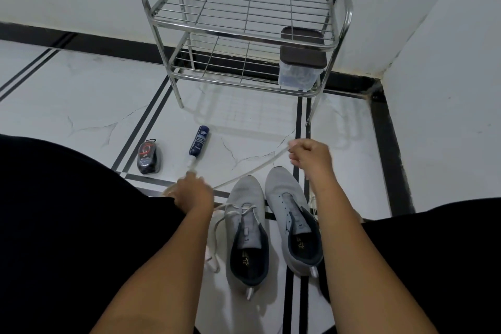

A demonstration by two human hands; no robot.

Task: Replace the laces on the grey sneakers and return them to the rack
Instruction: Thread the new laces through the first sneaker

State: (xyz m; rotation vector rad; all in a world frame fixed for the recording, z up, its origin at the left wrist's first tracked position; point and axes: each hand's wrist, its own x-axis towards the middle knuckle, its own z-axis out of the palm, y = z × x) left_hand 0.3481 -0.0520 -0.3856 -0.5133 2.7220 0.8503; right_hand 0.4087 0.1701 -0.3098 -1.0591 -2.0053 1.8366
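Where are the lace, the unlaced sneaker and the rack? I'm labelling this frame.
lace (252,171), head view, on the stretched middle.
unlaced sneaker (282,184), head view, on the toe.
rack (151,22), head view, on the top shelf's front-left corner.

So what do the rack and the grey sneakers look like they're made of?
Rack: likely polished steel tubing and wire, shiny with reflections. Sneakers: seemingly matte grey knit or mesh fabric, with darker collar lining.

Two sneakers (267,228) sit side by side on the floor (95,95) between the person's legs, toes toward the rack (244,35) by the wall. A lidded box (301,62) rests at the right end of the rack's lower shelf. Left of the sneakers lie a bottle (199,144) and, farther left, a small pack (148,156).
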